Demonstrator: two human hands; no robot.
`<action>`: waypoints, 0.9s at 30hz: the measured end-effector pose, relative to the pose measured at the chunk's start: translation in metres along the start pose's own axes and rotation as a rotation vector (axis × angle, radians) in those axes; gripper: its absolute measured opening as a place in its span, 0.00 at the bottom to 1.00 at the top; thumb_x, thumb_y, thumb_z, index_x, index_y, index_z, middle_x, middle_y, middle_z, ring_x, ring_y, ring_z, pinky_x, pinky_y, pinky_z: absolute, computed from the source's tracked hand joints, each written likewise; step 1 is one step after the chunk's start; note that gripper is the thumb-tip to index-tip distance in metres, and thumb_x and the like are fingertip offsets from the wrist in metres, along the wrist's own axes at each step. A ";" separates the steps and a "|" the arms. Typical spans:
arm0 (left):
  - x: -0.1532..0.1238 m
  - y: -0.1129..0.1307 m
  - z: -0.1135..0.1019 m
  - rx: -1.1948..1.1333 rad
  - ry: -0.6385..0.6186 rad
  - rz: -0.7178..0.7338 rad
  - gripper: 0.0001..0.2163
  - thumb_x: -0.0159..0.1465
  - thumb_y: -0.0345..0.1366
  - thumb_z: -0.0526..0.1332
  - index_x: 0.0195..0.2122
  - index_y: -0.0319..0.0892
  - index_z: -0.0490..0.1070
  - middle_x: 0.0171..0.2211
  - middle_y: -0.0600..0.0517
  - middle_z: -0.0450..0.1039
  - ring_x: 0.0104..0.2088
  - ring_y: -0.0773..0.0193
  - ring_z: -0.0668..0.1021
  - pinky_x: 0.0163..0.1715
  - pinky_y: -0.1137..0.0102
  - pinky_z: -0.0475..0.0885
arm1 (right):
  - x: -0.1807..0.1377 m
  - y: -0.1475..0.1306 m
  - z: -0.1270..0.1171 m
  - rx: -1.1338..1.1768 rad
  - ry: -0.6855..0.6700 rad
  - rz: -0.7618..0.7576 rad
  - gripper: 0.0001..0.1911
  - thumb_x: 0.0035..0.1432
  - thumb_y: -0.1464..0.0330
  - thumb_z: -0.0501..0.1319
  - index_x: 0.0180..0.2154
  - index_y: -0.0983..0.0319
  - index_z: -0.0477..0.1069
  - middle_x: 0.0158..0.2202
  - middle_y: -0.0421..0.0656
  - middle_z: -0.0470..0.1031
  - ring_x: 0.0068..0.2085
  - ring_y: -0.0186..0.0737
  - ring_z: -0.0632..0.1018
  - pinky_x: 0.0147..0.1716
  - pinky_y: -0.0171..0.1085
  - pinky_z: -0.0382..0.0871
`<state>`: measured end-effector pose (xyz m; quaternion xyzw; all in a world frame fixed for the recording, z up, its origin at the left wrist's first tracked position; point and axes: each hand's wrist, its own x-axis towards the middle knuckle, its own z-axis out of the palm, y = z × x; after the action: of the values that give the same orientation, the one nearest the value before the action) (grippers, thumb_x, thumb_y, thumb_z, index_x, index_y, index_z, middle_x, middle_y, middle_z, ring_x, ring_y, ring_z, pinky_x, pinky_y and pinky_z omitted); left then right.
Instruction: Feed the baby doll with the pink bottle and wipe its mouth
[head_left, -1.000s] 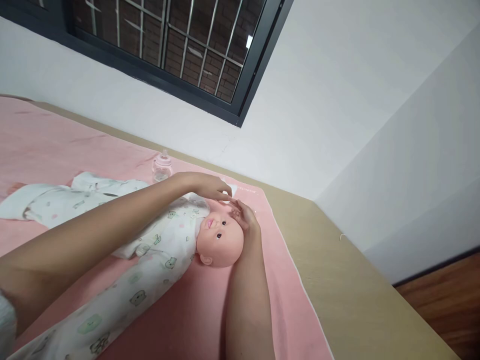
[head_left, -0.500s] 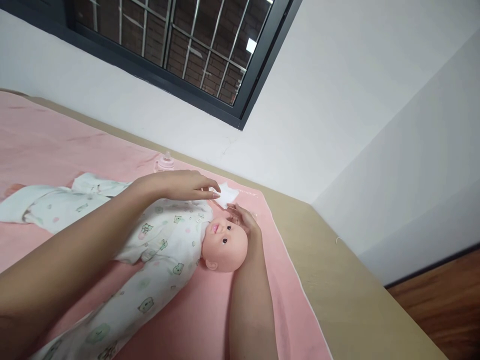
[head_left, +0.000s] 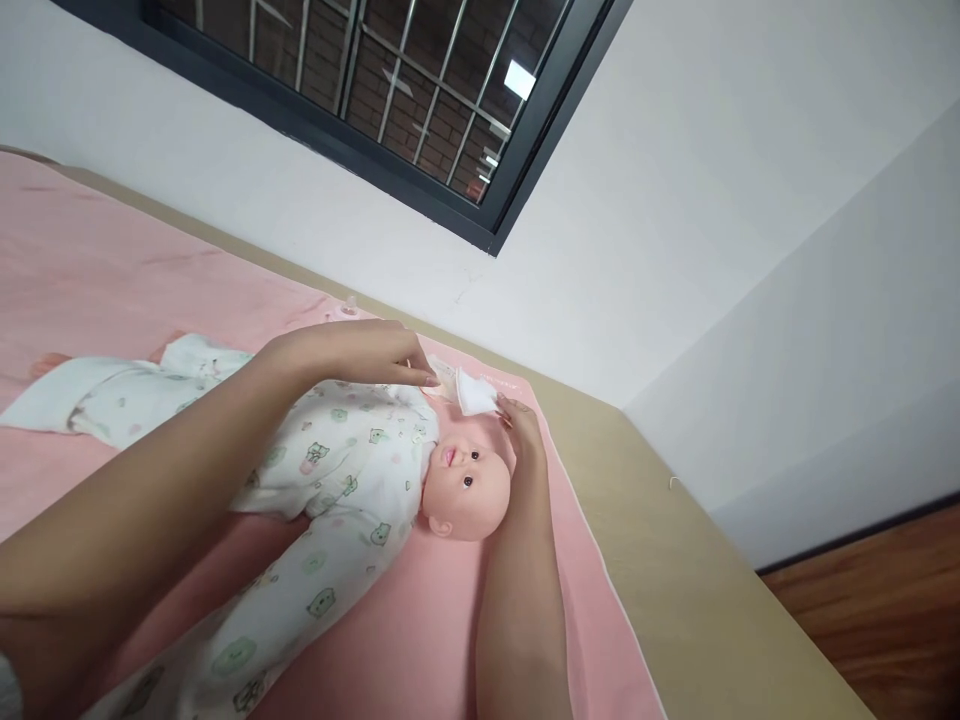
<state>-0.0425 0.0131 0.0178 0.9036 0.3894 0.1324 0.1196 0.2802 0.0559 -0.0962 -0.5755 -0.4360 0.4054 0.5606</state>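
Note:
A bald baby doll (head_left: 469,490) in a white printed sleepsuit (head_left: 360,440) lies on its back, head to the right. Beyond its head, a small folded white cloth (head_left: 475,393) is held up. My right hand (head_left: 521,425) curls around the far side of the doll's head, its fingertips closed on the cloth's right edge. My left hand (head_left: 386,355) reaches over the doll's chest, fingers bent together at a pale, thin piece (head_left: 441,376) left of the cloth. Whether that piece belongs to the cloth, I cannot tell.
Under the doll spreads a pink blanket (head_left: 405,610) on a wooden surface (head_left: 660,560). A baby bottle's clear teat (head_left: 350,305) shows behind my left wrist. White walls and a dark-framed barred window (head_left: 420,180) stand behind.
The white cloth now stands separate from the pale piece on its left. My right hand has drawn rightward with the cloth. The view has shifted a little.

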 end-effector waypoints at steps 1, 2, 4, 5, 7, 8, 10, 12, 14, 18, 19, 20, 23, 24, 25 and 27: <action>0.000 0.002 -0.001 0.007 0.013 -0.007 0.23 0.66 0.55 0.52 0.48 0.47 0.79 0.45 0.48 0.80 0.41 0.54 0.79 0.41 0.67 0.68 | -0.002 -0.007 -0.001 -0.036 0.001 -0.045 0.16 0.39 0.58 0.72 0.24 0.61 0.72 0.28 0.40 0.75 0.32 0.35 0.74 0.34 0.34 0.67; 0.000 0.004 -0.001 0.010 0.024 -0.009 0.23 0.66 0.54 0.52 0.49 0.47 0.78 0.46 0.49 0.80 0.42 0.55 0.79 0.41 0.67 0.68 | -0.004 -0.015 -0.002 -0.073 0.002 -0.092 0.16 0.38 0.59 0.73 0.24 0.61 0.72 0.29 0.40 0.75 0.33 0.35 0.74 0.36 0.34 0.66; 0.000 0.009 -0.002 0.011 0.038 -0.002 0.22 0.67 0.52 0.52 0.51 0.47 0.77 0.48 0.49 0.79 0.44 0.56 0.79 0.42 0.68 0.67 | -0.009 -0.031 -0.004 -0.173 0.007 -0.187 0.16 0.37 0.61 0.72 0.27 0.62 0.73 0.31 0.41 0.75 0.35 0.36 0.73 0.37 0.35 0.66; 0.000 0.011 -0.002 0.011 0.048 0.007 0.21 0.67 0.50 0.52 0.52 0.46 0.76 0.49 0.49 0.79 0.45 0.56 0.79 0.42 0.69 0.67 | -0.013 -0.039 -0.004 -0.227 0.006 -0.232 0.16 0.36 0.63 0.72 0.29 0.62 0.73 0.32 0.41 0.76 0.35 0.36 0.73 0.37 0.35 0.66; 0.001 0.015 -0.001 0.011 0.088 0.031 0.21 0.67 0.47 0.52 0.54 0.44 0.74 0.52 0.49 0.77 0.49 0.56 0.77 0.45 0.69 0.67 | -0.020 -0.055 -0.002 -0.318 -0.021 -0.307 0.16 0.37 0.64 0.70 0.32 0.62 0.74 0.36 0.42 0.76 0.35 0.36 0.73 0.36 0.36 0.67; 0.002 0.016 -0.001 0.007 0.114 0.048 0.21 0.67 0.46 0.53 0.55 0.44 0.74 0.53 0.48 0.76 0.51 0.55 0.76 0.47 0.68 0.67 | -0.024 -0.062 0.000 -0.353 -0.046 -0.334 0.16 0.38 0.65 0.69 0.33 0.61 0.74 0.37 0.43 0.76 0.35 0.36 0.73 0.36 0.36 0.67; 0.004 0.016 0.002 -0.020 0.165 0.087 0.21 0.67 0.45 0.54 0.57 0.43 0.72 0.56 0.48 0.74 0.54 0.55 0.75 0.50 0.68 0.67 | -0.033 -0.074 0.005 -0.413 -0.105 -0.383 0.15 0.41 0.68 0.67 0.36 0.61 0.74 0.40 0.43 0.76 0.33 0.35 0.72 0.36 0.36 0.67; 0.006 0.015 0.006 -0.065 0.206 0.115 0.22 0.66 0.45 0.54 0.59 0.43 0.70 0.58 0.48 0.72 0.55 0.56 0.73 0.52 0.68 0.66 | -0.043 -0.086 0.012 -0.479 -0.148 -0.442 0.14 0.44 0.69 0.64 0.37 0.60 0.74 0.41 0.42 0.77 0.32 0.34 0.71 0.36 0.37 0.67; 0.010 0.013 0.012 -0.105 0.245 0.129 0.24 0.66 0.45 0.55 0.61 0.44 0.65 0.60 0.48 0.69 0.57 0.55 0.71 0.54 0.67 0.65 | -0.054 -0.097 0.021 -0.532 -0.200 -0.503 0.13 0.47 0.70 0.62 0.38 0.59 0.75 0.41 0.42 0.77 0.34 0.35 0.73 0.39 0.38 0.68; 0.017 0.007 0.021 -0.141 0.293 0.180 0.29 0.64 0.46 0.59 0.65 0.44 0.58 0.64 0.46 0.62 0.61 0.54 0.66 0.56 0.65 0.62 | -0.078 -0.115 0.037 -0.569 -0.355 -0.645 0.12 0.53 0.72 0.60 0.40 0.59 0.76 0.42 0.42 0.78 0.41 0.39 0.76 0.48 0.42 0.69; 0.019 0.006 0.022 -0.138 0.298 0.195 0.30 0.63 0.46 0.60 0.65 0.43 0.58 0.64 0.45 0.62 0.62 0.53 0.65 0.57 0.64 0.62 | -0.084 -0.119 0.040 -0.572 -0.385 -0.680 0.12 0.54 0.72 0.59 0.40 0.58 0.76 0.43 0.42 0.78 0.42 0.39 0.76 0.50 0.42 0.69; 0.020 0.005 0.023 -0.128 0.301 0.201 0.31 0.61 0.46 0.61 0.63 0.41 0.59 0.63 0.44 0.63 0.61 0.52 0.65 0.57 0.64 0.62 | -0.090 -0.123 0.042 -0.574 -0.410 -0.707 0.12 0.55 0.72 0.59 0.41 0.58 0.76 0.43 0.42 0.78 0.43 0.39 0.76 0.51 0.43 0.69; 0.020 0.004 0.020 -0.091 0.289 0.167 0.27 0.59 0.49 0.64 0.56 0.40 0.68 0.56 0.43 0.70 0.57 0.48 0.68 0.55 0.61 0.62 | -0.106 -0.131 0.048 -0.565 -0.470 -0.749 0.11 0.58 0.70 0.60 0.43 0.56 0.76 0.44 0.41 0.78 0.44 0.39 0.77 0.52 0.45 0.69; 0.020 0.005 0.018 -0.089 0.276 0.150 0.25 0.58 0.50 0.64 0.52 0.40 0.71 0.53 0.43 0.72 0.55 0.48 0.70 0.53 0.61 0.63 | -0.110 -0.133 0.048 -0.556 -0.483 -0.755 0.11 0.59 0.69 0.60 0.44 0.56 0.75 0.45 0.41 0.78 0.44 0.39 0.77 0.53 0.45 0.70; 0.019 0.005 0.016 -0.103 0.259 0.138 0.23 0.58 0.50 0.63 0.49 0.40 0.73 0.50 0.44 0.73 0.52 0.49 0.72 0.51 0.62 0.64 | -0.113 -0.135 0.049 -0.544 -0.489 -0.762 0.10 0.60 0.68 0.60 0.44 0.56 0.75 0.45 0.41 0.77 0.45 0.40 0.77 0.52 0.45 0.70; 0.017 0.005 0.012 -0.169 0.235 0.142 0.19 0.58 0.51 0.63 0.42 0.41 0.76 0.46 0.46 0.75 0.47 0.52 0.74 0.45 0.65 0.66 | -0.118 -0.138 0.048 -0.507 -0.481 -0.781 0.11 0.61 0.65 0.61 0.45 0.55 0.74 0.45 0.42 0.77 0.45 0.40 0.76 0.51 0.44 0.71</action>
<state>-0.0237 0.0207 0.0108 0.8940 0.3232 0.2774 0.1391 0.1931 -0.0437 0.0365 -0.3782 -0.8191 0.1685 0.3970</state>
